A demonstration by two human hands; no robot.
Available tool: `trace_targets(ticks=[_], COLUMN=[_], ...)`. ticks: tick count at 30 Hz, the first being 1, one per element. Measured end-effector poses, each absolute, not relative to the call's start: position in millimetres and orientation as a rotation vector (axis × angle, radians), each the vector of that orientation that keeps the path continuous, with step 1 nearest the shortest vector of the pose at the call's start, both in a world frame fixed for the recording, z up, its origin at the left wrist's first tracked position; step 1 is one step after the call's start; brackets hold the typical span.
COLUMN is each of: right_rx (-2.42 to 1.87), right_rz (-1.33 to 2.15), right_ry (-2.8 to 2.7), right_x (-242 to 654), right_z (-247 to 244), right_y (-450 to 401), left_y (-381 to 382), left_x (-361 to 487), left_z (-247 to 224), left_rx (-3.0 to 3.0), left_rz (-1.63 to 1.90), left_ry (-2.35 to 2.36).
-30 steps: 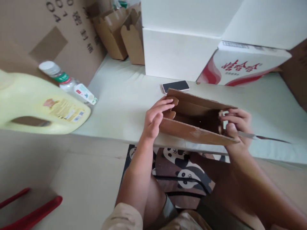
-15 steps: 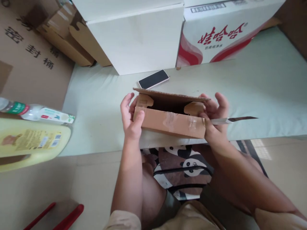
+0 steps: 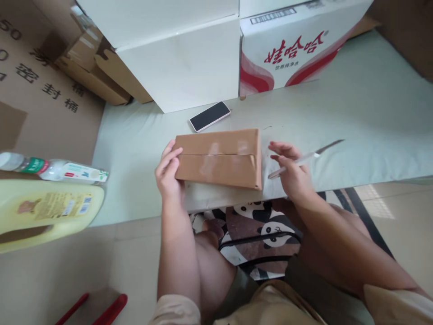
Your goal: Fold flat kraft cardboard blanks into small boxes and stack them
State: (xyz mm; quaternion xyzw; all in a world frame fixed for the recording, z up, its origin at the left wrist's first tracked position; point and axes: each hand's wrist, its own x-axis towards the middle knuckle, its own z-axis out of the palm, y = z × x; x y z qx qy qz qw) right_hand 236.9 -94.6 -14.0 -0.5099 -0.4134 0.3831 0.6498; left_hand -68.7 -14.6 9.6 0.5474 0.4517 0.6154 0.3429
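Note:
A small brown cardboard box (image 3: 219, 167) sits on the pale green cloth, its top flaps folded down and meeting at a seam. Strips of clear tape cross that seam, and one flap corner at the right is slightly creased. My left hand (image 3: 168, 169) grips the box's left end, thumb on top. Just off the right end, my right hand (image 3: 292, 169) holds a slim knife (image 3: 309, 156) with a pale handle. Its dark blade points away to the right, and the fingers do not touch the box.
A phone (image 3: 210, 116) lies behind the box, before a white carton (image 3: 189, 67) and a red-and-white carton (image 3: 287, 58). At the left are a plastic bottle (image 3: 57, 167), a yellow jug (image 3: 81, 194) and a large cardboard box (image 3: 43, 122). Panda-print fabric (image 3: 264, 234) shows below the cloth's edge.
The box's raised flap has come down, covering the opening. My right hand has let go of the box and stands apart from it with the knife. My left hand keeps the left end.

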Motion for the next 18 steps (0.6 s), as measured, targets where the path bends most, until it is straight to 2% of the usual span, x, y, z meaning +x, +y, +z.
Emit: trace_targets(ticks=[6,13,18], right_rx=[-1.042,-0.956,-0.936], right_rz=[1.204,0.930,0.866], right_ry=[-1.244,-1.485,-1.495], right_x=[222,205,210], right_z=[-10,9,24], right_y=[-102,-115,-118], left_y=[-11,-20,-33], left_x=[-80,-59,-41], left_z=[2,-11,-6], left_rx=[1.133,0.958,1.200], left_rz=[1.701,1.315,1.115], left_ry=[1.202,1.153,0.986])
